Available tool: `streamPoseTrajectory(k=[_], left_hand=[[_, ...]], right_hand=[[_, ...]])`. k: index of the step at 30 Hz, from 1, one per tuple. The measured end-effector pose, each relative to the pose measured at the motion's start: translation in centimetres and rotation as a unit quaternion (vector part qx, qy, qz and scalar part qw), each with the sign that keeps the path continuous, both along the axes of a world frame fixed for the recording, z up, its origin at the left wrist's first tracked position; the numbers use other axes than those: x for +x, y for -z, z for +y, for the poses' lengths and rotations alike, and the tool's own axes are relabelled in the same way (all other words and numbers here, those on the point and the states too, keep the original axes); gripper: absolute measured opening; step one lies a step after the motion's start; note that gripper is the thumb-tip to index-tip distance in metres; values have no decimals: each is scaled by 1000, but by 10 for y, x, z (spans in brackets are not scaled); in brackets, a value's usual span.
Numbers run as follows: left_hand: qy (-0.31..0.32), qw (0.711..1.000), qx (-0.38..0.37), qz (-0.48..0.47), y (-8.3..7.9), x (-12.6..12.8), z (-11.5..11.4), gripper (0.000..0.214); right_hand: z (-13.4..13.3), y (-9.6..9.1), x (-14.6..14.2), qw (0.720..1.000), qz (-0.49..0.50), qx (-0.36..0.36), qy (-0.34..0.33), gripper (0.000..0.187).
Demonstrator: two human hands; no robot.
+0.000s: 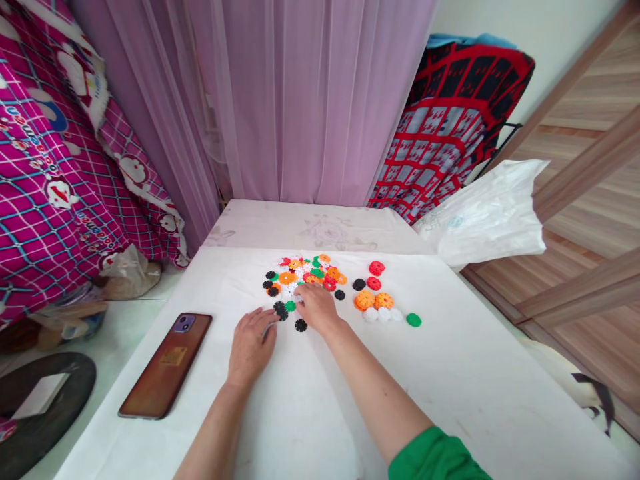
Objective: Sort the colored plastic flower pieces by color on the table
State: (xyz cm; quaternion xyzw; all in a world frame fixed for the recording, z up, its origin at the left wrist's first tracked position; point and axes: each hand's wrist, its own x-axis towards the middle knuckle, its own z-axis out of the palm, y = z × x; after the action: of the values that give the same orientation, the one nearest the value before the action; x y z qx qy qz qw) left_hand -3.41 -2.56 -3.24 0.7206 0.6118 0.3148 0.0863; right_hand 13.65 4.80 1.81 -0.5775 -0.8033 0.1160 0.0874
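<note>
1. Plastic discs (303, 271), notched and in several colours, are lying heaped together just beyond the right hand (316, 305), whose fingers are partly covering those nearest.
2. Left hand (253, 343): the fingers are extending loosely over the white tabletop (300, 413), the tips lying at the edge of 2 overlapping black discs (281, 311). Contact cannot be confirmed. The hand is appearing released, with no disc showing in its grip.
3. Right hand: the fingers are curling downward, a green disc (290, 306) lying just left of the thumb. Whether they are grasping anything cannot be told; the fingertips are partly hidden.
4. A lone black disc (301, 325) is lying between the 2 hands, nearer the wearer.
5. Right of the right hand, red discs (376, 268), orange discs (364, 301) and white discs (384, 313) are lying grouped by colour, with 1 outer black disc (359, 285) and 1 outer green disc (413, 320).
6. Step in hand, as judged: the hands are handling loose discs at the near side.
7. Next move, as judged: flat, overlapping pieces are calling for a fine fingertip pinch, singling out 1 without dragging neighbours.
8. A phone (167, 363) is lying left of the left hand.
</note>
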Motion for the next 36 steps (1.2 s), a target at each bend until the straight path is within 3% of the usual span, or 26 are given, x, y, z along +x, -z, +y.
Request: streamPoseTrajectory(k=[7, 12, 18, 25, 32, 36], left_hand=[[3, 1000, -3, 2, -1, 1, -1, 29], [2, 1000, -6, 0, -3, 1, -1, 28], [0, 1000, -4, 1, -3, 1, -1, 27], [2, 1000, -3, 0, -3, 1, -1, 28], [-2, 1000, 2, -9, -2, 1, -1, 27], [-1, 1000, 2, -7, -3, 0, -1, 27]], right_hand=[[3, -2, 4, 997, 44, -23, 54, 36], [-13, -7, 48, 986, 122, 5, 110, 33], [-29, -6, 90, 980, 135, 17, 147, 28], [-33, -4, 78, 987, 96, -6, 126, 33], [-49, -16, 72, 992, 35, 13, 117, 27], [-76, -14, 49, 990, 14, -76, 114, 44]])
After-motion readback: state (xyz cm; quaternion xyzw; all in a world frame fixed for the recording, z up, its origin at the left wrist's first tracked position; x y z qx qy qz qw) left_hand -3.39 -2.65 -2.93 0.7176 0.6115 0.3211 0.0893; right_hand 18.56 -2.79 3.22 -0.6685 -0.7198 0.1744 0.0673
